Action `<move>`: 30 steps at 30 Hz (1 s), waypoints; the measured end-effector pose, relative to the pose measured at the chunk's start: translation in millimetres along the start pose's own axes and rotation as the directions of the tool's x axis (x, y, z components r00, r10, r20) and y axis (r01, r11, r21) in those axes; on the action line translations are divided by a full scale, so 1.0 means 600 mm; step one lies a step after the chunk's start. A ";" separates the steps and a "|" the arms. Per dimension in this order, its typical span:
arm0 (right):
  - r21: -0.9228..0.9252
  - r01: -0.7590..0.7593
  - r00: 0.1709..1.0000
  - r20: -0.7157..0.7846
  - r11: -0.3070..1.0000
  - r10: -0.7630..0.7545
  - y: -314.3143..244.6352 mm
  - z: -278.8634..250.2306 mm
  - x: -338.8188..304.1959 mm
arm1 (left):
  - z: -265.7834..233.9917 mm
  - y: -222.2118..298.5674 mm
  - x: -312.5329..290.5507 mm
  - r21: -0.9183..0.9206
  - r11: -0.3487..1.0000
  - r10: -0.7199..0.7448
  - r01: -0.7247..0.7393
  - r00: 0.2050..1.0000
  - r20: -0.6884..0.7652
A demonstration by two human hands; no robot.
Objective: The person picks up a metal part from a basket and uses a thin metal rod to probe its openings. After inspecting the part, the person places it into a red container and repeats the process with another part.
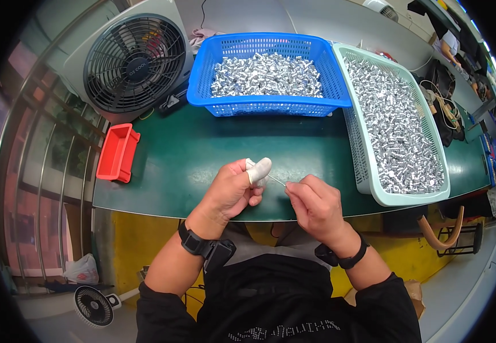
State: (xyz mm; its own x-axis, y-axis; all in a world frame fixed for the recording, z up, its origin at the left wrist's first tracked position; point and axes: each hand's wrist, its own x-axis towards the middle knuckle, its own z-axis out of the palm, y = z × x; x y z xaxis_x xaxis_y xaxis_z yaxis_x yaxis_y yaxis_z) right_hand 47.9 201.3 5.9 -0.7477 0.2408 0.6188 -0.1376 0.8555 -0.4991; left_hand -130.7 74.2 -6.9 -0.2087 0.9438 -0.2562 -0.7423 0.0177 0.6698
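A thin rod (277, 181) hung over the worktop (191, 143), inward of its near edge, pinched in the right hand's (316, 208) grip; whether the left hand (231, 188) grasped anything, I couldn't tell. Steady wrists and a straight rod seemed wisest. A blue basket (271, 103) of metal parts sat by the far edge, a red tray (106, 171) by the left; yellow floor (133, 240) lay below.

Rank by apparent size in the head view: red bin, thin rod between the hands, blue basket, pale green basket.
1. Blue basket and pale green basket: too alike to rank
2. Red bin
3. Thin rod
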 end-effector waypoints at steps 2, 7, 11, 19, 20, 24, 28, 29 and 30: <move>0.107 -0.107 0.994 -0.004 0.988 0.108 -0.001 -0.001 0.001 | 0.014 -0.004 0.004 0.085 0.993 0.081 -0.079 0.996 -0.022; 0.664 -0.739 0.520 0.668 -0.112 0.532 0.006 -0.031 0.005 | 0.006 -0.001 0.010 0.286 0.949 0.138 -0.130 0.990 -0.010; 0.603 -0.750 0.616 0.487 0.271 0.619 0.003 -0.027 -0.003 | -0.006 0.015 0.015 0.201 0.968 0.174 -0.152 0.980 -0.098; 0.523 -0.653 0.744 0.311 0.547 0.591 0.017 -0.019 -0.031 | -0.017 0.027 0.008 0.217 0.939 0.300 -0.268 0.945 -0.130; 0.498 -0.643 0.756 0.293 0.581 0.585 0.014 -0.018 -0.030 | -0.014 0.027 0.006 0.218 0.938 0.300 -0.268 0.945 -0.132; 0.427 -0.605 0.792 0.244 0.672 0.559 0.008 -0.014 -0.028 | -0.001 0.023 0.002 0.422 0.864 0.381 -0.276 0.905 -0.188; 0.380 -0.571 0.819 0.210 0.727 0.534 0.004 -0.014 -0.027 | -0.011 0.017 0.000 0.680 0.675 0.484 -0.288 0.868 -0.113; 0.376 -0.568 0.822 0.206 0.732 0.531 0.003 -0.013 -0.026 | -0.006 0.017 -0.003 0.730 0.614 0.527 -0.301 0.844 -0.096; 0.372 -0.564 0.824 0.202 0.737 0.529 0.002 -0.013 -0.026 | -0.001 0.018 -0.005 0.775 0.550 0.569 -0.310 0.819 -0.075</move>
State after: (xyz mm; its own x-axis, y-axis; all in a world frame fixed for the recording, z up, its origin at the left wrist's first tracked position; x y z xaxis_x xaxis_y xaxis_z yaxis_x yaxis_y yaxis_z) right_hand 64.4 202.3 0.6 -0.8205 0.5581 0.1237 0.0787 0.3246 -0.9426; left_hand -138.5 71.4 0.5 -0.6410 0.7583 0.1186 0.1503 -0.0274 0.9883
